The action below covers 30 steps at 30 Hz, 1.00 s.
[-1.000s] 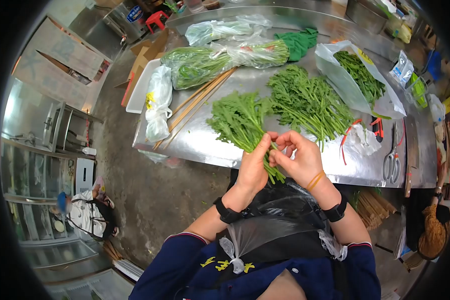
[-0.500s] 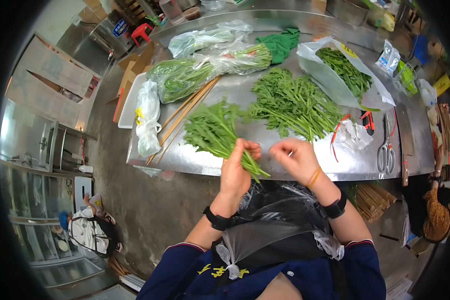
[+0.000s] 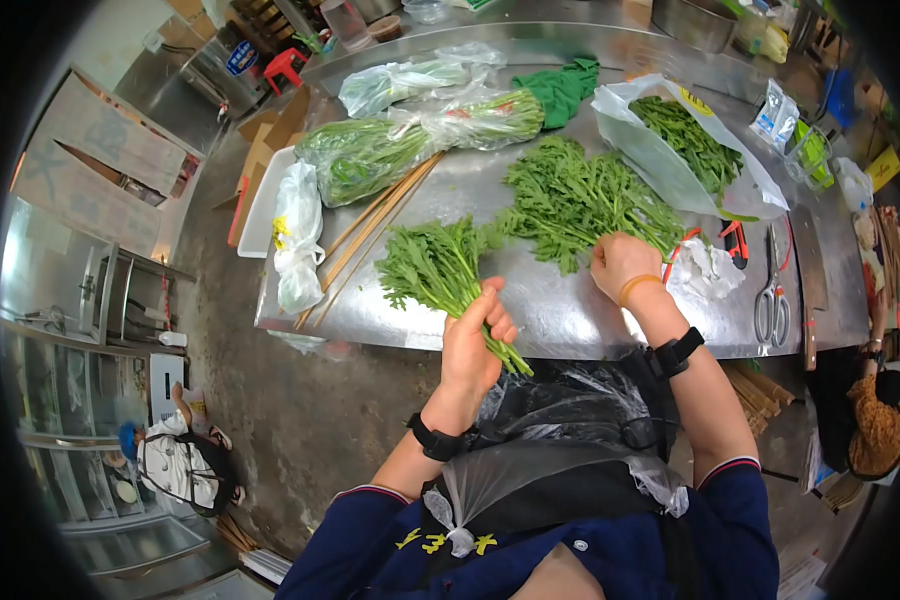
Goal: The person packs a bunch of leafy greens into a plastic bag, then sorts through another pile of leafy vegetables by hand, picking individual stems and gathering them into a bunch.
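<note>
A bunch of leafy greens [image 3: 433, 265] is held by its stems in my left hand [image 3: 475, 345], over the table's front edge. The leaves point up and left, and the cut stem ends stick out below my fist. My right hand [image 3: 627, 268], with a yellow band at the wrist, is closed at the lower stems of the loose greens pile [image 3: 590, 200] on the metal table [image 3: 470, 195]. Its fingertips are hidden, so what they grip cannot be made out. Behind the pile lies an open plastic bag of greens [image 3: 685, 145].
Bagged vegetables [image 3: 370, 155], wooden sticks [image 3: 375, 230] and a wrapped bundle [image 3: 297, 240] lie at the left. A green cloth [image 3: 562, 90] is at the back. Scissors [image 3: 772, 305], crumpled white paper [image 3: 708, 270] and a knife [image 3: 810, 270] lie right. People [image 3: 185, 460] are at both sides.
My right hand has left the held bunch and moved right to the stems of the pile. My left hand has shifted left with the bunch. The view has shifted too.
</note>
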{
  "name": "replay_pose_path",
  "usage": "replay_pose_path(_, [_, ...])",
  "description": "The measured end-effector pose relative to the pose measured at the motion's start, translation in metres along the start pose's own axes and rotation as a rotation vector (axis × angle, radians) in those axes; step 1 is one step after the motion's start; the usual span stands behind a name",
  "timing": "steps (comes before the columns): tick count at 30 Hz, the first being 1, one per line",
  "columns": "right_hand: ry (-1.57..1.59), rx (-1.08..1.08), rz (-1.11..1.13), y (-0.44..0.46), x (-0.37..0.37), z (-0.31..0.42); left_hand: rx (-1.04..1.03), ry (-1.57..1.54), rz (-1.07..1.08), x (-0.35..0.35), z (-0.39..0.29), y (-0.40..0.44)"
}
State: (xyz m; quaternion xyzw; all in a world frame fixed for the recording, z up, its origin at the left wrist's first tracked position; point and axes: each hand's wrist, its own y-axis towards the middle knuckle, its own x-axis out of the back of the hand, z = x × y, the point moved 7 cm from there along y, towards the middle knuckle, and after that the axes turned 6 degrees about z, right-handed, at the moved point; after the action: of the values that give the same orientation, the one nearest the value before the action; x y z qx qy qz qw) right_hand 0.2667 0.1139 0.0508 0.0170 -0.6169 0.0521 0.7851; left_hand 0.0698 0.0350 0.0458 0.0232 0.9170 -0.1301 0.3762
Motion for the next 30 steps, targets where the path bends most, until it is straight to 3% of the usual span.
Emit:
replay_pose_path(1, [-0.003, -0.002, -0.002, -0.002, 0.009, -0.001, 0.039, -0.052, -0.018, 0.003, 0.006, 0.000])
replay_pose_path(3, [0.477, -0.054, 0.061, -0.001, 0.020, -0.010, 0.070, -0.104, -0.036, -0.003, 0.007, 0.002])
replay_pose_path(4, [1.087, 0.067, 0.072, 0.007, -0.005, -0.025, 0.047, -0.090, -0.124, -0.009, 0.002, 0.000])
replay_pose_path(6, [1.233, -0.038, 0.150, 0.003, 0.006, -0.025, 0.028, -0.081, -0.212, -0.007, 0.001, -0.004])
replay_pose_path(8, [1.478, -0.274, 0.326, -0.011, 0.001, -0.025, -0.020, 0.004, -0.089, -0.007, -0.002, -0.001])
replay_pose_path(9, [1.474, -0.272, 0.321, -0.014, 0.007, -0.022, -0.022, 0.000, -0.083, -0.006, -0.002, 0.002])
replay_pose_path(11, [1.751, -0.212, 0.458, -0.026, 0.006, 0.002, 0.000, -0.032, -0.005, -0.006, 0.003, 0.002])
replay_pose_path(24, [1.575, -0.003, 0.583, -0.065, -0.016, 0.073, 0.039, -0.017, -0.002, -0.011, 0.016, 0.001])
replay_pose_path(27, [1.547, 0.030, 0.547, -0.064, -0.014, 0.072, 0.030, -0.001, -0.021, -0.011, 0.011, -0.002])
replay_pose_path(30, [1.740, -0.097, 0.305, -0.056, -0.011, 0.051, 0.051, 0.004, -0.006, -0.012, 0.011, -0.002])
